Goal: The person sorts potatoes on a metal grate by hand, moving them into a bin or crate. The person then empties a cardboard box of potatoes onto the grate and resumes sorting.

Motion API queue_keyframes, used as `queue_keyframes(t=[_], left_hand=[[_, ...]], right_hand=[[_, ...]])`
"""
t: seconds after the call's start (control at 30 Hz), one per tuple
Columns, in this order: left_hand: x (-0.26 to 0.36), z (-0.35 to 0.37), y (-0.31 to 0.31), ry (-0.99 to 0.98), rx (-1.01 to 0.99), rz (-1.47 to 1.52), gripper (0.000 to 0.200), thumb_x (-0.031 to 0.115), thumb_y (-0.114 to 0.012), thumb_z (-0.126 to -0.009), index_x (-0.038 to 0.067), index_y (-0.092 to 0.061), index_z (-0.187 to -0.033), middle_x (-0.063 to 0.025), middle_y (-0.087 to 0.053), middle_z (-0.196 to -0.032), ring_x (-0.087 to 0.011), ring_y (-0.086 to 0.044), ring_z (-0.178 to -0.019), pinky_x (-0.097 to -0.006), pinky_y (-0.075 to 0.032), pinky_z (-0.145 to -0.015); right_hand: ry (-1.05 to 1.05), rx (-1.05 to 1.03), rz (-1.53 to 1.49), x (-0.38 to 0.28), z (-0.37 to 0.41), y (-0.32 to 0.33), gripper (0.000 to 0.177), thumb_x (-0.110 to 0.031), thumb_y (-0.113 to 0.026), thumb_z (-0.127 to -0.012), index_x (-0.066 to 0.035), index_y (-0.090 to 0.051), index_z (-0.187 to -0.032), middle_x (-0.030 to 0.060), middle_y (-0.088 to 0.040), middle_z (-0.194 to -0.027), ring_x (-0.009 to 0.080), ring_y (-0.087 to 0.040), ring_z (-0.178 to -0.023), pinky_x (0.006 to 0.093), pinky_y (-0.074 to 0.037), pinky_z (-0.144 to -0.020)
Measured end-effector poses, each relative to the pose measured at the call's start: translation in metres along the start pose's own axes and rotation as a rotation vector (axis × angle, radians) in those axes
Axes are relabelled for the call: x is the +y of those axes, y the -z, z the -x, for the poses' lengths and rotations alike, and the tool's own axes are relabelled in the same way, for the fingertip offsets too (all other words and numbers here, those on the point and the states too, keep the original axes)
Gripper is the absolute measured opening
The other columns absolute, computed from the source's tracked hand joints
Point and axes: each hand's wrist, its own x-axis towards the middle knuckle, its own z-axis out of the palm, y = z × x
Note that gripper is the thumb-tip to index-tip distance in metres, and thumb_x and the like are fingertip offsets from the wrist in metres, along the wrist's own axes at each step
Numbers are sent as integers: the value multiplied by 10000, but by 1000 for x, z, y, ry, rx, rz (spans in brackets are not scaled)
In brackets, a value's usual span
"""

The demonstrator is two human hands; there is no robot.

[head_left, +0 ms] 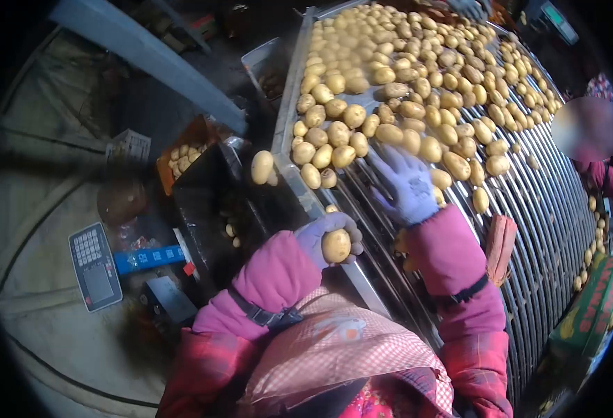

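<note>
Many potatoes (411,109) lie spread over a sloping rack of metal bars (529,230). In a purple glove, my left hand (329,240) is closed around a single potato (336,246) beside the rack's left edge. My right hand (405,187), gloved too, reaches over the bars with its fingers spread, at the lower edge of the potatoes; it holds nothing. Another potato (262,167) is outside the rack's left rim, apart from my hands.
A red block (501,249) rests on the bars. At left are a scale (95,267) and an orange crate (174,161) of potatoes. A printed carton (588,301) stands at right. A co-worker's gloved hand (468,8) is at the top, another person's sleeve (599,178) at right.
</note>
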Motion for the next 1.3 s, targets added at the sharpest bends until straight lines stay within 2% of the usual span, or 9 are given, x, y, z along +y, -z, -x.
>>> queue_keyframes(t=[0.27,0.57,0.67,0.73,0.93,1.07,1.17,1.2,1.3], left_hand=[[-4,19,45,-28,-78,309,255,206,-477,-896,40,-550,-1075,-145,-631,-972,-305,-640,-840,-432,-534,-724],[17,19,59,-144,-36,215,338,231,-449,-907,45,-505,-1183,-137,-603,-1034,-250,-630,-860,-380,-532,-700],[25,20,57,-139,-17,232,363,243,-458,-911,46,-496,-1213,-127,-603,-1055,-254,-627,-913,-391,-536,-748],[31,23,50,-119,14,242,373,252,-462,-916,46,-496,-1225,-122,-604,-1062,-257,-624,-942,-401,-537,-775],[43,26,49,-157,135,315,384,300,-467,-935,62,-512,-1233,-127,-617,-1049,-283,-619,-974,-443,-533,-798],[22,6,87,-287,-176,113,453,405,-447,-940,92,-499,-1263,-176,-611,-1111,-306,-648,-893,-429,-537,-724],[30,-1,82,-162,-485,552,531,512,-479,-905,157,-473,-1300,-217,-579,-1187,-336,-647,-880,-438,-528,-677],[36,2,79,-147,-483,584,533,517,-517,-882,163,-494,-1281,-211,-572,-1195,-343,-645,-877,-423,-528,-673],[19,21,102,-278,-175,554,506,470,-578,-856,147,-533,-1242,-197,-600,-1132,-287,-631,-840,-367,-521,-691]], right_hand=[[126,-8,0,-48,-114,-81,529,-423,-605,-793,-245,-505,-1281,146,-407,-1380,370,-376,-1266,524,-325,-975],[164,-292,67,8,-21,-17,515,-400,-647,-755,-269,-559,-1245,137,-444,-1352,412,-397,-1241,552,-345,-985],[-175,-259,-596,41,-56,10,432,-301,-598,-826,-176,-564,-1239,134,-549,-1247,358,-554,-1067,470,-393,-960],[-174,-34,-228,35,-87,9,420,-289,-575,-844,-148,-556,-1239,109,-561,-1235,315,-535,-1103,469,-381,-963],[-246,-188,230,43,-140,-97,668,-410,-674,-732,-246,-440,-1336,99,-538,-1260,299,-478,-1192,477,-292,-1042],[-312,-222,35,16,-130,-49,671,-364,-716,-709,-174,-479,-1307,135,-572,-1196,290,-501,-1182,447,-313,-1039],[-118,-197,-634,-30,-96,-14,644,-333,-721,-757,-77,-488,-1299,181,-589,-1148,303,-527,-1148,392,-395,-977],[69,-145,-685,-36,-84,-10,636,-319,-718,-775,-48,-484,-1300,197,-586,-1154,304,-532,-1146,374,-413,-961],[-264,11,-803,2,-48,24,574,-222,-700,-822,-23,-474,-1311,171,-507,-1300,243,-454,-1245,345,-378,-1012]])
